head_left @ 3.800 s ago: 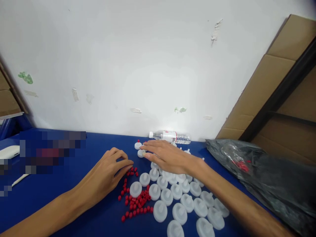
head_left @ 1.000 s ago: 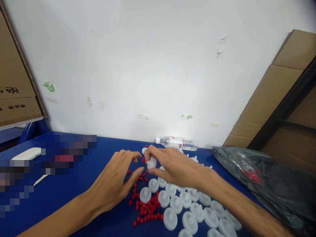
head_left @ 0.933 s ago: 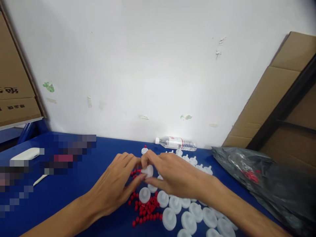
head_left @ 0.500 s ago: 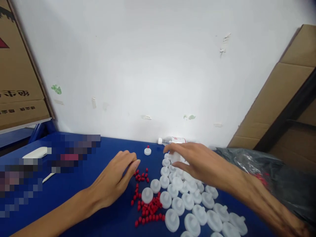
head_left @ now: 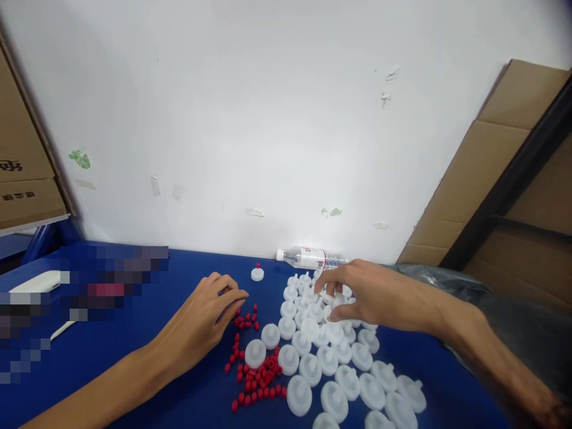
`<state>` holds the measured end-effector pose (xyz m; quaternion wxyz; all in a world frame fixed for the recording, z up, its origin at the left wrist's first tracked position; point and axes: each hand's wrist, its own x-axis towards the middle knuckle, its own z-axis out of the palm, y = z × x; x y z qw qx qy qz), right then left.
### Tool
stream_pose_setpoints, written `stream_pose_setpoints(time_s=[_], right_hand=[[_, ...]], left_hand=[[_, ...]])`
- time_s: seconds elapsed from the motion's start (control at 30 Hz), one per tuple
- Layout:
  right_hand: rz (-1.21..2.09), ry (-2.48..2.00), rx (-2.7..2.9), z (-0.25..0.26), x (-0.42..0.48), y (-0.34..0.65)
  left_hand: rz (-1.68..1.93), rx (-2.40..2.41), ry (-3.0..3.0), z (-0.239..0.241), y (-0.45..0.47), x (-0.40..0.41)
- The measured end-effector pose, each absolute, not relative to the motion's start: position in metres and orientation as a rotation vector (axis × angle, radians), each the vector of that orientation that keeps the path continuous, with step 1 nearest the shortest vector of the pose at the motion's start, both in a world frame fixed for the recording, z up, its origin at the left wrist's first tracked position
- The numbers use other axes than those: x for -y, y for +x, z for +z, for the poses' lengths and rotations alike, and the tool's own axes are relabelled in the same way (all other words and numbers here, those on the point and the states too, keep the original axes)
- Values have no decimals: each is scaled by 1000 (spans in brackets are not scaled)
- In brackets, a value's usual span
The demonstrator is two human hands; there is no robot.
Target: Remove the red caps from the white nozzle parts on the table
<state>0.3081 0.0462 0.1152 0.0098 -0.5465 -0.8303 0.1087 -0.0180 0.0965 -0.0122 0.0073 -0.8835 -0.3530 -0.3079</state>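
Note:
My left hand (head_left: 210, 316) hovers over the blue tabletop, left of the loose red caps (head_left: 263, 378). Its thumb and index finger are pinched together, and whatever sits between them is hidden. My right hand (head_left: 364, 298) reaches into the far part of the group of white plastic discs with nozzles (head_left: 328, 360). Its thumb and curled fingers are around one white disc (head_left: 338, 299), partly covered by the hand. Apart from the group, near the wall, stands one white disc (head_left: 257, 274) with a red cap (head_left: 258, 266) on its nozzle.
A clear plastic bottle (head_left: 308, 257) lies along the wall behind the discs. Dark plastic sheeting (head_left: 500, 322) is at the right, below cardboard (head_left: 456, 190). A white device (head_left: 38, 281) and blurred-out items lie on the left of the blue table (head_left: 192, 268).
My right hand has lowered with a white disc into the group. The left hand stays nearly in place, with its fingertips a little lower. The whole view has shifted slightly.

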Motion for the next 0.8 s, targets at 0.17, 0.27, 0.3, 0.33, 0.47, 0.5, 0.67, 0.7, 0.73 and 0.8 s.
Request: stream_pose_setpoints(time_s=[0.17, 0.27, 0.3, 0.33, 0.47, 0.5, 0.67, 0.7, 0.73, 0.8], right_hand=[[369, -1721, 2670, 106, -48, 304], [340, -1698, 2700, 100, -48, 300], [323, -1691, 2706, 99, -48, 299], [305, -1685, 2711, 98, -47, 297], [266, -1653, 2739, 96, -46, 296], [261, -1648, 2743, 95, -46, 296], [208, -1627, 2713, 98, -45, 302], [186, -1597, 2701, 100, -45, 302], [156, -1545, 2683, 102, -45, 301], [84, -1400, 2633, 105, -50, 294]], left_hand=[[-997, 1055, -2745, -21, -19, -101], [-1013, 1033, -2735, -22, -19, -101], [-1015, 1029, -2733, -22, -18, -101], [-1014, 1024, -2734, -21, -18, -101], [-1003, 1001, -2747, -18, -18, -99], [-1000, 995, -2749, -17, -18, -99], [-988, 975, -2761, -19, -18, -101], [-986, 980, -2762, -21, -18, -101], [-987, 987, -2760, -22, -18, -102], [-992, 999, -2757, -26, -17, -104]])
